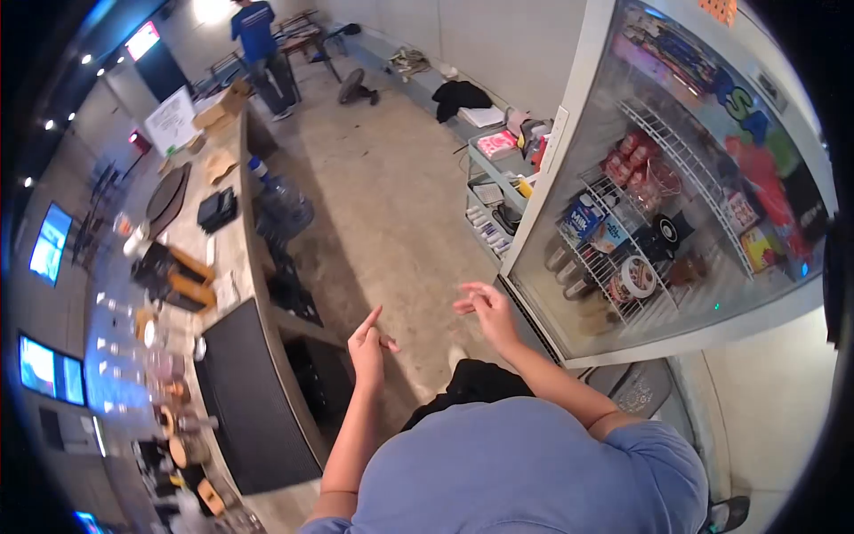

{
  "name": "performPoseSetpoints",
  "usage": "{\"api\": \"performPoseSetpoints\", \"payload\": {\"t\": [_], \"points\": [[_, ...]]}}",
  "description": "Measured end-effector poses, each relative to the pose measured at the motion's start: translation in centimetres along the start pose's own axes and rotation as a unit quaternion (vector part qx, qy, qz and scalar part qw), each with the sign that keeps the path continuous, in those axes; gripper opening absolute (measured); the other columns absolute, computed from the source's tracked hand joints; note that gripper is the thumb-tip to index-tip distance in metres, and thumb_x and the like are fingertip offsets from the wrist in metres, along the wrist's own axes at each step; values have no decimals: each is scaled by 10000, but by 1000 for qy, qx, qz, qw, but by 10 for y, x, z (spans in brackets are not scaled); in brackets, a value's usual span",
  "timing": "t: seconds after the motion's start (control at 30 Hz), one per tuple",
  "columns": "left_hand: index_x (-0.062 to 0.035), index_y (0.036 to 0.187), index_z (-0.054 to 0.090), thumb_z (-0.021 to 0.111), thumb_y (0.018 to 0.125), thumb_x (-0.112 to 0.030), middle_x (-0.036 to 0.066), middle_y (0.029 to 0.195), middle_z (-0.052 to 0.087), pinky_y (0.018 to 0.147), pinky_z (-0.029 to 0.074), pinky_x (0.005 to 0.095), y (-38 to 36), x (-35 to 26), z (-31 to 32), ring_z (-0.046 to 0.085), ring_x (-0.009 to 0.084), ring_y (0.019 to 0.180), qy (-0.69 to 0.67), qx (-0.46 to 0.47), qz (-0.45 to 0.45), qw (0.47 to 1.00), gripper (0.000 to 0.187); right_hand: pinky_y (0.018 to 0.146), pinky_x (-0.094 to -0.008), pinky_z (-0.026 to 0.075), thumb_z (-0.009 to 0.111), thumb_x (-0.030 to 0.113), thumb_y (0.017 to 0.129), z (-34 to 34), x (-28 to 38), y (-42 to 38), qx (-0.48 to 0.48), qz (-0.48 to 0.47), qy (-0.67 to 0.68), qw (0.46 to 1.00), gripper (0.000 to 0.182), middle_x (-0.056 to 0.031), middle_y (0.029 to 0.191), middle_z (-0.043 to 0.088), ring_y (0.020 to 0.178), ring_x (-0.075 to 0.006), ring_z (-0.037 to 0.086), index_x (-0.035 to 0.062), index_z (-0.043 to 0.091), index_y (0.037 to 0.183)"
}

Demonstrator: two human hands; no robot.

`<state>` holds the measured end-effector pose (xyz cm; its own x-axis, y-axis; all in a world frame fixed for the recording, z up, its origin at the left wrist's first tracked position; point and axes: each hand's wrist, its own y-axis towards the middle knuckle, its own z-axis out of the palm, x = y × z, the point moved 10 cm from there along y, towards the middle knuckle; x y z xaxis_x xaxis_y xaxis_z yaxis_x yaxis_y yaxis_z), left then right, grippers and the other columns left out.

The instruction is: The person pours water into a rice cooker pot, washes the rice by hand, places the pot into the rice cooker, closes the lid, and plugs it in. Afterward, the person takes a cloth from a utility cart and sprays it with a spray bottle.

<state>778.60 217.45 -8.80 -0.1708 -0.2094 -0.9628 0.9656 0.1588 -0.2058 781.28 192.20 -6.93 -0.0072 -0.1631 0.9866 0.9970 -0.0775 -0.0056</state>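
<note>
My left hand [368,348] is raised in front of my body, index finger stretched out and the others partly bent, with nothing in it. Level with it, my right hand [489,316] is also up, fingers apart and empty. Neither one touches anything. Closest to the right hand is the glass-door fridge [551,294]. Behind its glass are wire shelves with a blue milk carton [583,218], a round tub [637,278] and red packages [630,160]. To the left of my left hand runs a long counter with a black mat [252,400].
Jars and bottles [165,365] line the counter's outer side. A large water bottle [286,209] stands beside the counter. A cart [485,191] with boxes is beyond the fridge. Farther off, a person in a blue shirt [255,36] stands near a fan [354,87] on the floor.
</note>
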Motion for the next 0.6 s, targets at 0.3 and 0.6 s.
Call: {"api": "performPoseSetpoints", "payload": {"t": [0.3,0.6], "points": [[38,1121,532,404,883,-64,144,743,635,562,493,277,214,16,39,606,163,581,-48,-39,2,998,288,512,-195,399,408,-131,721,-26,-32,243,-53,-20,-138,989,460,-115,1162,587,706,-76,639,26,554,1127],[-39,926,539,389,777,111,178,1132,574,394,463,181,411,-25,74,552,77,572,-24,-17,-3,1000,260,382,-263,495,325,-128,750,22,11,435,-95,-38,3,995,242,-204,1196,535,546,-161,618,-9,516,839]]}}
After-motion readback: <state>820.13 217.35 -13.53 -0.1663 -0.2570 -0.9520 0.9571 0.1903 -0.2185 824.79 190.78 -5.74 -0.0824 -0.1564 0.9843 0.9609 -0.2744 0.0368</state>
